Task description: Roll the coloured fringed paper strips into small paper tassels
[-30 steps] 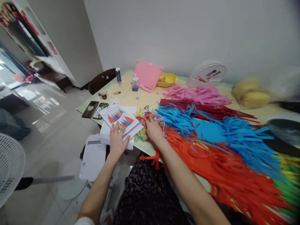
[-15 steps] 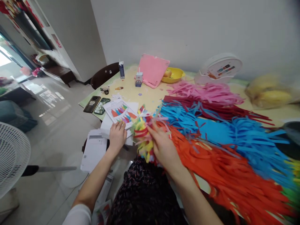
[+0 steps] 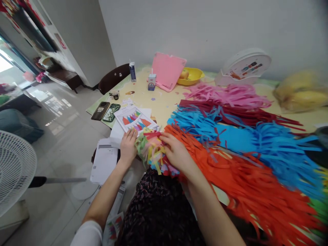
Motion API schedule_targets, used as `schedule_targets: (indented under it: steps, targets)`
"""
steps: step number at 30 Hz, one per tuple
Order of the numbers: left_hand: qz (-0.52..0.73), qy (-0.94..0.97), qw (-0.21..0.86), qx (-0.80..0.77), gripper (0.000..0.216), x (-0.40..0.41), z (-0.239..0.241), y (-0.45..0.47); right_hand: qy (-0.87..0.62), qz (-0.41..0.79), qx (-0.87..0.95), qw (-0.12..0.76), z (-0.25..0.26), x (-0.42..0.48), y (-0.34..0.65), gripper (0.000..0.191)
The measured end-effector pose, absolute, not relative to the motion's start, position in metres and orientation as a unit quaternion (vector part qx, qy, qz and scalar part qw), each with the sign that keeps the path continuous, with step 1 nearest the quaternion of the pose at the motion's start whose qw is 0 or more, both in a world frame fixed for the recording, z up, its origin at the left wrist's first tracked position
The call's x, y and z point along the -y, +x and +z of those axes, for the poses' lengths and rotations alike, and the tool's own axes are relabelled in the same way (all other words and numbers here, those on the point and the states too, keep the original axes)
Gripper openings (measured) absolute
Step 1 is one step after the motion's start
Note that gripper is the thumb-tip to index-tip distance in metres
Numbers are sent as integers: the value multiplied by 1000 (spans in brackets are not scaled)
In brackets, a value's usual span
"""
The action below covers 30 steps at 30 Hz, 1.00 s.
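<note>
A short bundle of multicoloured paper tassels (image 3: pixel 151 147), with green, yellow, pink, red and blue strips, hangs at the table's front edge before my body. My right hand (image 3: pixel 176 153) is closed on its right side, thumb side out of sight. At the bundle's left end, my left hand (image 3: pixel 128 146) has its fingers curled against the strips; the fingertips also lie over the edge of white papers. Just beyond is a printed sheet (image 3: pixel 135 119) picturing coloured tassels. Right of my right hand lie orange tassel strips (image 3: pixel 230 171) and blue tassel strips (image 3: pixel 238 140).
Farther back are dark red strips (image 3: pixel 225 114), pink strips (image 3: pixel 228 95), a yellow bowl (image 3: pixel 191 77) and a pink tablet case (image 3: pixel 167 71). Two drink cartons stand near it, one a small carton (image 3: pixel 151 83). A phone (image 3: pixel 111 112) lies left. A fan (image 3: pixel 16 172) stands at far left.
The tassel bundle has shifted left and its strips lie in a different arrangement. My left hand now meets the bundle's left end; before, it rested on the papers. My right hand stays on the bundle.
</note>
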<state>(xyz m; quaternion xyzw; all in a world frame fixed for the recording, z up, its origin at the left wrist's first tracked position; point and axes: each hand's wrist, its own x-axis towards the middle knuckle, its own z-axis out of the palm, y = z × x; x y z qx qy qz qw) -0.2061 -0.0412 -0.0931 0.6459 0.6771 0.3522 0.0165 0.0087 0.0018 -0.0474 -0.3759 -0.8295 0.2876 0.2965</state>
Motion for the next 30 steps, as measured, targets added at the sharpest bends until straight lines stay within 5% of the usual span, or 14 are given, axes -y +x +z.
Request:
schedule_targets:
  steps: [5, 17, 22, 30]
  targets:
    - [398, 630, 15, -666, 39, 37, -89, -206, -358, 247, 871, 228, -65, 13, -20, 38]
    - [380, 642, 24, -666, 30, 39, -84, -202, -424, 207, 811, 346, -60, 1, -16, 39]
    - [395, 631, 35, -667, 28, 37, -82, -198, -354, 179, 885, 244, -79, 6, -35, 39]
    - [370, 644, 30, -670, 36, 42, -88, -199, -378, 130, 889, 222, -64, 13, -19, 32]
